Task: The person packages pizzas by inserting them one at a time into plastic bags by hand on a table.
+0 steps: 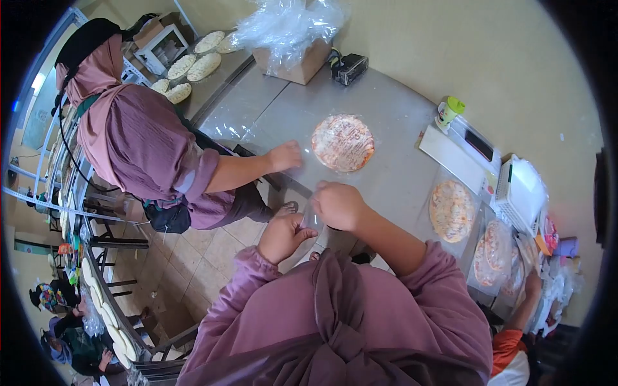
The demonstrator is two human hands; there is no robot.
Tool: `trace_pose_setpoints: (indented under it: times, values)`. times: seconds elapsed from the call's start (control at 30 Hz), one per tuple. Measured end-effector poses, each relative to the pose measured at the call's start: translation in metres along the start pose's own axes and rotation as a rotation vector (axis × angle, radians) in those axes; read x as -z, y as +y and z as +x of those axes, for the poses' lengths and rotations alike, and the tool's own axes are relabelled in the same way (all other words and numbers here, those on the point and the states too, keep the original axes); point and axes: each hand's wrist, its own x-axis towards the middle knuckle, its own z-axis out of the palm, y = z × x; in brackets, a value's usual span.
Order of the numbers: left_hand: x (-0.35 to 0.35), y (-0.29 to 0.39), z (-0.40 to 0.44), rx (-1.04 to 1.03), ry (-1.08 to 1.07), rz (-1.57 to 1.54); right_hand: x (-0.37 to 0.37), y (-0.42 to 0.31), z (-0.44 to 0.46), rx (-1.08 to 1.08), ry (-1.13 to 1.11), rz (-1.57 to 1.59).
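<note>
In front of my body, just off the near edge of the table, my left hand (282,238) and my right hand (337,204) are close together. Both are closed, fingers and thumbs pinching a strip of clear plastic (311,217) stretched between them. Its exact shape is hard to make out. Beyond my right hand, a round pizza (343,143) lies flat on the metal table (399,138), topped with pale shreds. A co-worker's hand (285,156) is beside that pizza on the left, slightly blurred.
Another pizza (450,210) lies on the right, near wrapped pizzas (491,254) and a white basket (515,193). A white board (452,157), a phone (479,145) and a green cup (450,112) line the wall. A cardboard box (293,61) holds plastic bags. The co-worker (145,138) stands left.
</note>
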Motion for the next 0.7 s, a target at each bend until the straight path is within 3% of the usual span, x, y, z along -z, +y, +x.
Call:
trace_pose_setpoints:
  times: [0.07,0.13,0.37,0.43,0.47,0.53,0.6,0.7]
  values:
    - [-0.003,-0.008,-0.008,-0.075,0.01,0.055,-0.016,0.002,0.008,-0.133,-0.164,0.046]
    - [-0.004,-0.015,-0.016,0.152,0.102,0.07,-0.04,0.006,0.008,-0.13,-0.128,0.047]
    - [0.0,-0.047,-0.045,0.253,0.1,0.335,-0.08,-0.001,0.009,-0.06,-0.191,0.212]
    - [0.001,-0.046,-0.05,-0.1,0.001,0.117,-0.079,0.001,0.007,-0.096,-0.195,0.263]
    - [0.001,-0.042,-0.054,-0.102,-0.009,0.119,-0.078,0.003,0.006,-0.13,-0.203,0.307]
    - [0.009,-0.02,-0.06,0.125,-0.348,0.322,-0.073,0.007,0.0,-0.147,-0.16,0.358]
    - [-0.009,-0.064,-0.077,0.001,-0.259,0.441,-0.079,0.016,-0.005,-0.16,-0.119,0.404]
    - [-0.017,-0.095,-0.086,-0.058,-0.276,0.252,-0.095,0.029,-0.015,-0.241,-0.108,0.404]
